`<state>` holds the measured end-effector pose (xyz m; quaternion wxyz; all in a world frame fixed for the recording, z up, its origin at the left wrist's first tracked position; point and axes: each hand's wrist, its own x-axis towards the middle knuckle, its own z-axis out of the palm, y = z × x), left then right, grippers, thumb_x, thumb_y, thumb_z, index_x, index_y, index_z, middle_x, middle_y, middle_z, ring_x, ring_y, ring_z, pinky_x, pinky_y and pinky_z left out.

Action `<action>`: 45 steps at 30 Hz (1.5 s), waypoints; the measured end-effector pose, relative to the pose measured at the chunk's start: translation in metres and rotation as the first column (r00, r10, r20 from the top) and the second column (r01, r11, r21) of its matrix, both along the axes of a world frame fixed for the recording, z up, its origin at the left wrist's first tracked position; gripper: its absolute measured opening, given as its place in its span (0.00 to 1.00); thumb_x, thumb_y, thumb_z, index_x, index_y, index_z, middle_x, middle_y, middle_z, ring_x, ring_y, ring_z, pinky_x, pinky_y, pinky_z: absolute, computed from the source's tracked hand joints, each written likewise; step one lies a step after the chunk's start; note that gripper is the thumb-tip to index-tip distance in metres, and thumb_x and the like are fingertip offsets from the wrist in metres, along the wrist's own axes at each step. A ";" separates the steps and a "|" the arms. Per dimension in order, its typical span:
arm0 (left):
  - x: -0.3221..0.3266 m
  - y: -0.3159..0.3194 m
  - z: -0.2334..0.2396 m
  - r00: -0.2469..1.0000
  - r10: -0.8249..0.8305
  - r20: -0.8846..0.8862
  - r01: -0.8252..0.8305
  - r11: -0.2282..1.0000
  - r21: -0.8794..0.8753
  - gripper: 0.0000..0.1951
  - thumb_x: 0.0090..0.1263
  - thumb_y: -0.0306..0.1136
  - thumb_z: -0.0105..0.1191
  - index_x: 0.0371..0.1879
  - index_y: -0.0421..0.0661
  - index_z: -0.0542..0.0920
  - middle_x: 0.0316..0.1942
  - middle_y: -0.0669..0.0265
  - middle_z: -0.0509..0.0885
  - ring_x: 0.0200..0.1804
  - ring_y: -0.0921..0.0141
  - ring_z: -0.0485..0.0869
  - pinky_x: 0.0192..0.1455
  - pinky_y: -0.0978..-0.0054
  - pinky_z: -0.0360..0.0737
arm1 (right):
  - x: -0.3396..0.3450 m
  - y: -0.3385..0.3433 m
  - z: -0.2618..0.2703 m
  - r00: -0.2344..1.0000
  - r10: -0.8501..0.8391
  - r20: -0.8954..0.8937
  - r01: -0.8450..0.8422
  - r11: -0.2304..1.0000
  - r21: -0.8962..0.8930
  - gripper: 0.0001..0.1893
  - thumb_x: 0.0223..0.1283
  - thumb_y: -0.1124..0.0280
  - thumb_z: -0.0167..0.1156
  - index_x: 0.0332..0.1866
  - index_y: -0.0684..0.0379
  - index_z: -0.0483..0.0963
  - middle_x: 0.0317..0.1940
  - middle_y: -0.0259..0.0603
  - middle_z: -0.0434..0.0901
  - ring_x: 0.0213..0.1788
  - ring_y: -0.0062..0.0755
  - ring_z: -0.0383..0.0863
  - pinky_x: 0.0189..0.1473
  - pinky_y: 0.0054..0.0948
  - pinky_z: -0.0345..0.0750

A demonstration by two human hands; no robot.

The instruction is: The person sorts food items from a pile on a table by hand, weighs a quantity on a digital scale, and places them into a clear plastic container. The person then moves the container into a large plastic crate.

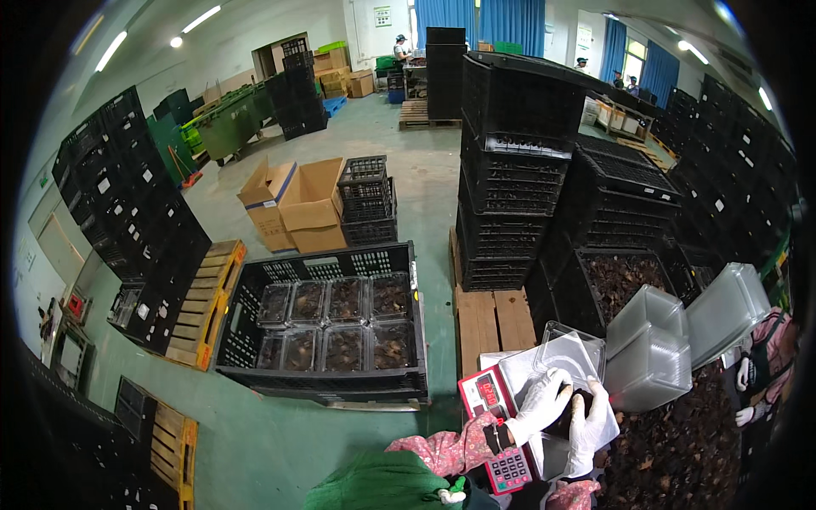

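My left hand (542, 405), in a white glove, is over the metal pan of a red and white digital scale (510, 468). My right hand (586, 424), gloved too, is beside it. Between the two hands is dark, dried-looking material (567, 417) in a clear plastic container (553, 454); the fingers partly hide it. Whether either hand grips the material or only touches it, I cannot tell. A clear plastic lid or tray (574, 349) lies at the far edge of the scale pan. Right of my hands, loose dark material (669, 446) is heaped.
Nested clear containers (650, 370) stand right of the scale. A black crate (319, 382) at left holds several filled clear boxes (345, 347). Tall black crate stacks (510, 185) rise ahead on a wooden pallet (494, 325). A co-worker's gloved hands (744, 417) are at far right.
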<state>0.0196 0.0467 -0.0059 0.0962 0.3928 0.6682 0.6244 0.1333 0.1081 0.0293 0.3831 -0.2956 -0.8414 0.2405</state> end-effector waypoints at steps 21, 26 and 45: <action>0.014 -0.028 0.046 0.986 -0.079 -0.149 0.125 0.934 0.334 0.07 0.67 0.21 0.58 0.42 0.45 0.81 0.38 0.68 0.82 0.44 0.70 0.81 0.49 0.69 0.77 | 0.094 -0.020 0.017 0.825 -0.277 -0.492 -0.151 0.731 -0.665 0.22 0.78 0.54 0.54 0.56 0.65 0.75 0.49 0.44 0.82 0.44 0.32 0.84 0.53 0.37 0.82; 0.094 -0.052 0.028 0.784 -0.535 -0.314 0.564 0.826 0.000 0.14 0.58 0.30 0.66 0.43 0.50 0.83 0.48 0.63 0.80 0.56 0.56 0.78 0.57 0.57 0.75 | 0.116 -0.087 0.005 0.738 -0.177 -0.651 -0.461 0.573 -0.678 0.31 0.75 0.47 0.54 0.64 0.67 0.69 0.65 0.50 0.74 0.65 0.36 0.76 0.68 0.36 0.74; 0.057 -0.104 -0.003 0.732 -0.680 -0.041 0.679 0.733 -0.039 0.07 0.70 0.21 0.58 0.44 0.40 0.85 0.40 0.57 0.87 0.43 0.60 0.87 0.48 0.68 0.83 | 0.098 -0.087 0.007 0.837 -0.400 -0.374 -0.103 0.557 -0.824 0.15 0.67 0.74 0.64 0.57 0.62 0.75 0.44 0.36 0.79 0.36 0.20 0.78 0.38 0.22 0.78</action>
